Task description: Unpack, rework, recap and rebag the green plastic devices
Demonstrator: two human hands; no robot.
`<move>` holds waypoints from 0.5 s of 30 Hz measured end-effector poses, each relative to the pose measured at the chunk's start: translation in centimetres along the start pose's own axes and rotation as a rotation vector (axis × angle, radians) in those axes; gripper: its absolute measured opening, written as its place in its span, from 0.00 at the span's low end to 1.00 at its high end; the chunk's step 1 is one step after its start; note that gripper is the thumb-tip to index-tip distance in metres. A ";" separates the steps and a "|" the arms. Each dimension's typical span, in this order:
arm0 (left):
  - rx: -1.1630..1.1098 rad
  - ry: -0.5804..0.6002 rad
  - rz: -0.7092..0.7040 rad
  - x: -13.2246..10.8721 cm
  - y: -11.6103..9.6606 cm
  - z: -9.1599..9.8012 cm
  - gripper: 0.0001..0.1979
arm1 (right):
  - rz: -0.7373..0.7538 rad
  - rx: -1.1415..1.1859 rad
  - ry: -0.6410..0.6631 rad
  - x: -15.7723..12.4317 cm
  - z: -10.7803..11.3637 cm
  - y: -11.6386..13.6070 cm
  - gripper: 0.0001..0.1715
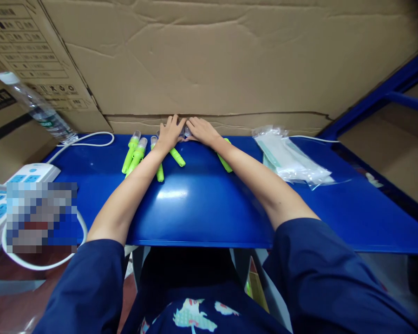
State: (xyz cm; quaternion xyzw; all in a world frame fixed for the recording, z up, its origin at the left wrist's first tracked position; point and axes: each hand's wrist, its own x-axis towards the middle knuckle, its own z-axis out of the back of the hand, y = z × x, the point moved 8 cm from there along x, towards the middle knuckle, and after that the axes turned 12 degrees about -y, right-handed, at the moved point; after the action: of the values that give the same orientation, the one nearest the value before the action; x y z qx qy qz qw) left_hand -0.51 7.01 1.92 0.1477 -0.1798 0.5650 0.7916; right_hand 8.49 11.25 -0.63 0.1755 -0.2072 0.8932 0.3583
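Several bright green pens with clear caps (135, 155) lie on the far part of a blue table (202, 208). My left hand (169, 133) rests flat over some of them, fingers stretched out towards the cardboard wall. My right hand (201, 130) lies beside it, fingers spread, touching a small clear cap (187, 131) between the two hands. One green pen (225, 162) sticks out from under my right forearm. Another green pen (177, 157) pokes out below my left hand.
Large cardboard boxes (209, 60) stand right behind the table. A pile of clear plastic bags (289, 157) lies to the right. At left are a white power strip (10, 190) with its cable and a tilted plastic bottle (38, 109). A blue metal frame (386, 93) rises at right.
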 end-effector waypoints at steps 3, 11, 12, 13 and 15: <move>-0.030 -0.036 0.016 -0.4 0.3 0.9 0.35 | -0.011 -0.022 -0.046 -0.3 0.9 -0.2 0.39; -0.149 -0.110 0.028 -1.0 0.1 2.4 0.32 | -0.209 0.036 0.023 -2.3 0.6 -2.1 0.41; -0.165 -0.127 0.048 -0.9 0.2 2.5 0.30 | -0.232 0.052 0.033 -2.4 0.5 -2.2 0.39; -0.179 -0.147 0.074 -0.9 0.4 2.7 0.29 | -0.250 0.065 0.041 -2.4 0.4 -2.3 0.37; -0.192 -0.187 0.140 -1.0 1.2 3.3 0.28 | -0.274 0.069 0.048 -2.4 0.6 -2.2 0.33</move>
State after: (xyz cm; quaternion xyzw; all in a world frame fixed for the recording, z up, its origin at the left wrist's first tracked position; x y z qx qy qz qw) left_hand -2.34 5.08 4.47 0.1106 -0.3158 0.5829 0.7404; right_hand 11.83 11.01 -0.69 0.1931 -0.1417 0.8466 0.4753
